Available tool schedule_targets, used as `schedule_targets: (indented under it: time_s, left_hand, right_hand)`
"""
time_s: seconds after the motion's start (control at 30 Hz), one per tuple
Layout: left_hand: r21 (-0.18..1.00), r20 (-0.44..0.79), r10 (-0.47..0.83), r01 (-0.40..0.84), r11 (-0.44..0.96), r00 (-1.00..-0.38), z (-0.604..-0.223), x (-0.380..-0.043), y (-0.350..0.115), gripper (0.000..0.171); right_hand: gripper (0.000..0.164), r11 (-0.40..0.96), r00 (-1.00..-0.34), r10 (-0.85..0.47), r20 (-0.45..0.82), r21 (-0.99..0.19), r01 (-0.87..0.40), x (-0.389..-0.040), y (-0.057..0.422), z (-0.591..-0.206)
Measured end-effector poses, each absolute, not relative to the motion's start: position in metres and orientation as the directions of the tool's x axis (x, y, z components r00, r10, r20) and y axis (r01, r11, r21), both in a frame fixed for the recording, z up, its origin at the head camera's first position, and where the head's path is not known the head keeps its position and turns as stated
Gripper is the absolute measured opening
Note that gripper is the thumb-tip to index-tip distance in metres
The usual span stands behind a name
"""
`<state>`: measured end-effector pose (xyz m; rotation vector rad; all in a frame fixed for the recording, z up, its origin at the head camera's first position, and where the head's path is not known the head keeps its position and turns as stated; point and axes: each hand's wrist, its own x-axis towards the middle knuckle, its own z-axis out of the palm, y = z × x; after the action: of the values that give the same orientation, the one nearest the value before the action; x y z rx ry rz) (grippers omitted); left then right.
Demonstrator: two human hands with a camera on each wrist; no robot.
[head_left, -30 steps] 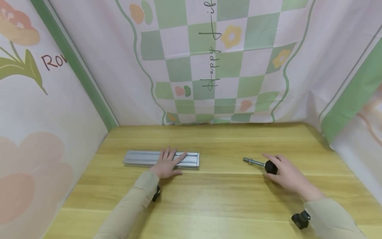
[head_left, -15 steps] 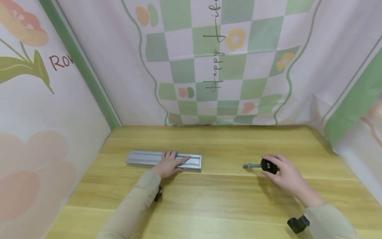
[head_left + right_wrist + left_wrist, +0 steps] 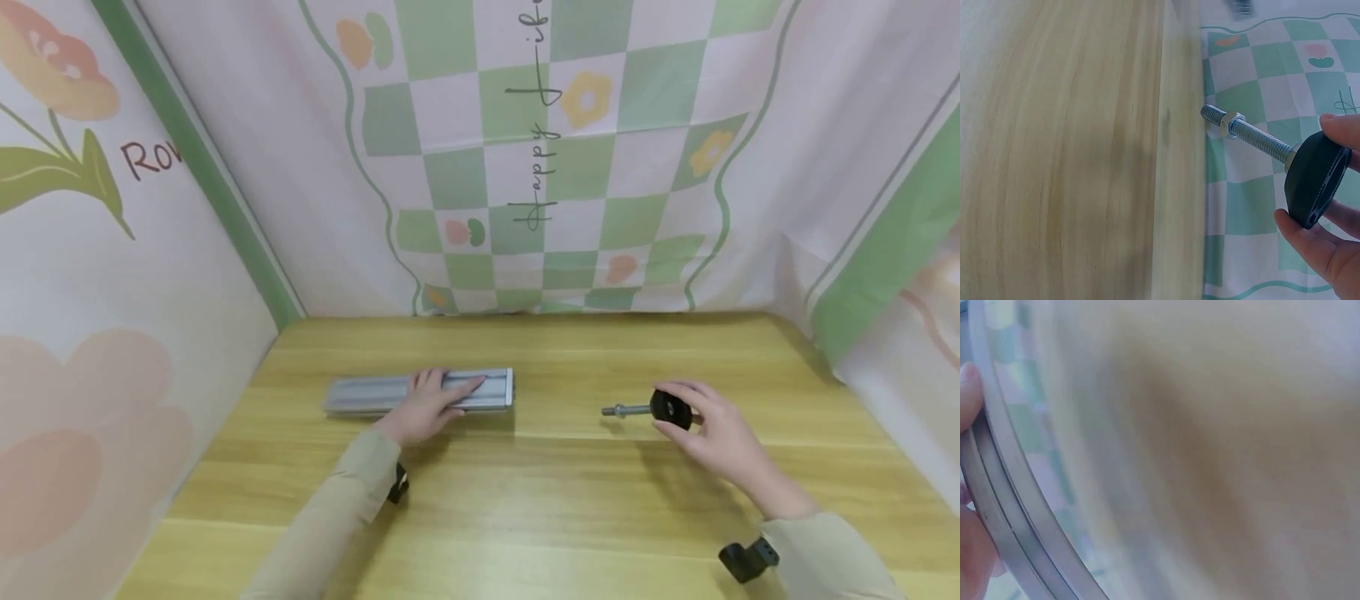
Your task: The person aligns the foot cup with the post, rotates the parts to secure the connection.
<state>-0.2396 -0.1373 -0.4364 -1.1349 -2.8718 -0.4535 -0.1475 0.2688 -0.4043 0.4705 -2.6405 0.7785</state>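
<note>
A silver aluminium profile [image 3: 367,394] with grooves along its length lies crosswise at the left of the table, its right end raised. My left hand [image 3: 423,407] grips it across the middle. In the left wrist view, the thumb [image 3: 969,397] and fingers stand on either side of the grooved profile [image 3: 1019,512]. At the right, my right hand [image 3: 723,437] pinches the black round base of a levelling foot [image 3: 670,410]. Its threaded rod points left, and a hex nut [image 3: 1232,125] sits near the rod's end. The base [image 3: 1311,181] is held between thumb and fingertips.
The wood-grain table [image 3: 555,500] runs back to a green-checked curtain [image 3: 562,208]. Printed cloth walls [image 3: 112,275] stand at both sides. A black wrist camera [image 3: 750,560] hangs at the right cuff.
My left hand has closed round the profile and lifted its right end, moving it slightly rightward. The right hand has turned the levelling foot, swinging its rod level and its base's underside into view.
</note>
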Motion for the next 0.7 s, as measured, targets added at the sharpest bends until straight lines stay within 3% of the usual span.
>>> schedule_targets:
  time_s: [0.47,0.7]
  left_hand:
    - [0.431,0.391,0.562,0.685,0.588,-0.728,-0.38,-0.221,-0.117,0.061]
    - [0.629,0.432,0.473,0.632,0.452,-0.768,-0.361,-0.208,-0.104,0.064]
  right_hand:
    - [0.048,0.783,-0.885,-0.196,0.422,-0.477,-0.4,-0.146,0.266,-0.399]
    - [0.047,0.78,-0.882,-0.194,0.429,-0.478,-0.404,-0.145,0.263,-0.396]
